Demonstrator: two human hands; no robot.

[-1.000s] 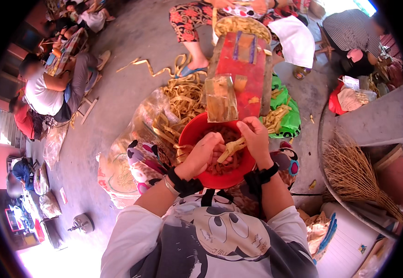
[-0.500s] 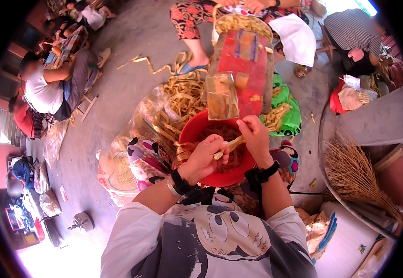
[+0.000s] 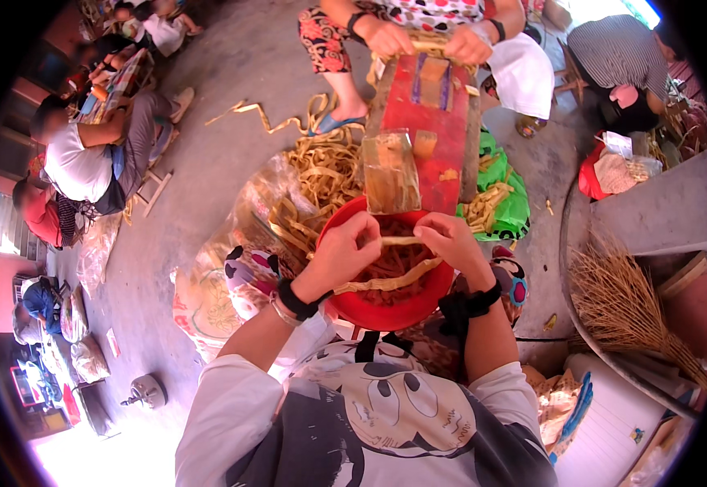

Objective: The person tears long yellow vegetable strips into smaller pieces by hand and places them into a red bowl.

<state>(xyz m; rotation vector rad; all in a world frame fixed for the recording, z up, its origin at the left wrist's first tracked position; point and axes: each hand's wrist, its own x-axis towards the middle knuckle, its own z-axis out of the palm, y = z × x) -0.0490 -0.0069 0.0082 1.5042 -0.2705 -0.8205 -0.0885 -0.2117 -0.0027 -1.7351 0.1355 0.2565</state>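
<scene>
Pinched between my left hand and my right hand is a pale yellow, flat strip, held level over a red basin. The fingers of both hands are closed on its ends. A longer loop of similar strip sags below, across the basin's mouth; where its ends go is hidden by my hands. Reddish-brown strips lie inside the basin. Just beyond it stands a red board, with a plastic-wrapped wooden piece on its near end.
Yellow strips are heaped left of the board, beside clear plastic. A green bag of strips lies right. A co-worker's hands hold strip at the board's far end. A straw broom and a hose are at right.
My hands have moved apart, and the strip, bunched at an angle before, is now drawn straight between them. The co-worker's hands have come down onto the far end of the board.
</scene>
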